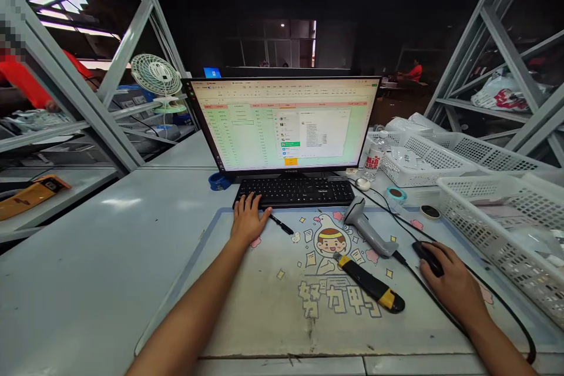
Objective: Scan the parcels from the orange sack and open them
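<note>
My left hand [248, 222] rests with spread fingers on the left end of the black keyboard [304, 190]. Its thumb lies by a black pen [281, 224] on the printed desk mat [251, 305]. At the right, my right hand [453, 282] is curved over a black computer mouse [428, 257]. Between the hands lie a grey barcode scanner [369, 229] and a black-and-yellow utility knife [371, 283]. Behind the keyboard stands a lit monitor [238, 135] showing a spreadsheet with a chat window over it.
White plastic baskets [497, 229] line the right side, near a bottle [372, 160] and tape rolls [396, 194]. A blue tape roll [219, 181] sits left of the keyboard. A fan [158, 75] is by the left metal frame. People in red are in the background.
</note>
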Available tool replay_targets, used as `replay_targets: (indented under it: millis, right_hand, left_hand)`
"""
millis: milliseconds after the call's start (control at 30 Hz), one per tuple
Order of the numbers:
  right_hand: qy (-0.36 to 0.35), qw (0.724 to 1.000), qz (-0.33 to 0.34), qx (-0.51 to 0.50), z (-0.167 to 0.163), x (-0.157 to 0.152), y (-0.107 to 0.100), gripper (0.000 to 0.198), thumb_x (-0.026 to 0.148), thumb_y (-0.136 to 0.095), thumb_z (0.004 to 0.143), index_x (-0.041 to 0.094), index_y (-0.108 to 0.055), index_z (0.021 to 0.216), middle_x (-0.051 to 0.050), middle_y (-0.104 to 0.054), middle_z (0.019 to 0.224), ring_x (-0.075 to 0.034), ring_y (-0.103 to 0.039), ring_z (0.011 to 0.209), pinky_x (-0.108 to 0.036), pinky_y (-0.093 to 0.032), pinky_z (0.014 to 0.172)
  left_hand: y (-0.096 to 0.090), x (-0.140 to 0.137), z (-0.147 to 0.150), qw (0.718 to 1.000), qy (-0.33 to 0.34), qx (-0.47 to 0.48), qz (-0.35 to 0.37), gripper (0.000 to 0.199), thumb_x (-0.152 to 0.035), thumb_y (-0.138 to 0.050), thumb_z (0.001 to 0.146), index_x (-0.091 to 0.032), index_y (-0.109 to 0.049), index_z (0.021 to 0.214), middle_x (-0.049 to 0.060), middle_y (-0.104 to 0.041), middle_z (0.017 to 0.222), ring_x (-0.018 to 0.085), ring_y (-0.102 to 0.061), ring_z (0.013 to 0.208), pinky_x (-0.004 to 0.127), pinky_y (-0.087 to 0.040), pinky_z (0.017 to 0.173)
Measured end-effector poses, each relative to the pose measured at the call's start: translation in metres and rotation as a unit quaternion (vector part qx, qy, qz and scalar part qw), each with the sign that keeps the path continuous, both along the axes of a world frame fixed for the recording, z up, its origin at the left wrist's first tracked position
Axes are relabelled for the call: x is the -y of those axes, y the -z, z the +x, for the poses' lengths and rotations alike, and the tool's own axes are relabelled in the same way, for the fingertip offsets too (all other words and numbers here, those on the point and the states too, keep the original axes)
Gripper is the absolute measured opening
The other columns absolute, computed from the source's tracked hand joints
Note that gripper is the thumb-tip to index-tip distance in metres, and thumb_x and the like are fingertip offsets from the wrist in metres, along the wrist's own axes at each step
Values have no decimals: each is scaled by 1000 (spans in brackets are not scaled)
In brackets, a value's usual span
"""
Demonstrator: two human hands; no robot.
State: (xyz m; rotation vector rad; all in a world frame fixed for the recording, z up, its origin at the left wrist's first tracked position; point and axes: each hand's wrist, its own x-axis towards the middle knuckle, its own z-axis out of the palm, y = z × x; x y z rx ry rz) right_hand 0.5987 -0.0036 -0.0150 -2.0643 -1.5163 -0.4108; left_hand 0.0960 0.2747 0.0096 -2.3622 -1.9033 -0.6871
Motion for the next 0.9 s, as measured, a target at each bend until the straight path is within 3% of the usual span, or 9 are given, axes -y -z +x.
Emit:
replay_targets:
  millis: [100, 233, 467, 900]
  right_hand:
    - [-2, 1000, 7, 4, 0, 0, 1, 46, 53, -46, 102, 26, -67, 132, -11, -66, 140, -33, -70, 118, -48, -60, 97]
    - [15, 1000, -5, 1, -1, 1, 1, 45, 53, -47, 102, 27, -66, 134, -10, -65, 143, -33, -71, 117, -45, -62, 87]
    - [12, 1000, -9, -5, -3, 1, -4, 45, 52, -48, 103, 26, -68, 134, -10, -65, 143, -33, -71, 117, -45, -62, 86]
    - [-29, 999, 17, -11, -2, -7, -10, 44, 45, -48, 101, 21, -69, 131, -15, -66, 136, -34, -67, 122, -51, -57, 104]
  left_hand:
    - [1, 0, 0, 1000, 4, 0, 3, 71, -60, -42, 107, -16, -48, 162, 15, -37, 173, 40, -24, 164, 60, -17, 136]
    - [4, -1, -1, 1000, 5, -2, 4, 71, -60, -43, 106, -17, -48, 162, 14, -36, 174, 41, -25, 163, 61, -17, 135]
    - [4, -5, -1, 1000, 5, -5, 6, 72, -61, -40, 106, -16, -48, 162, 14, -36, 174, 41, -25, 163, 60, -16, 136]
    - [-6, -2, 5, 1000, -1, 17, -6, 71, -59, -42, 106, -14, -51, 160, 17, -38, 172, 42, -24, 163, 59, -15, 135]
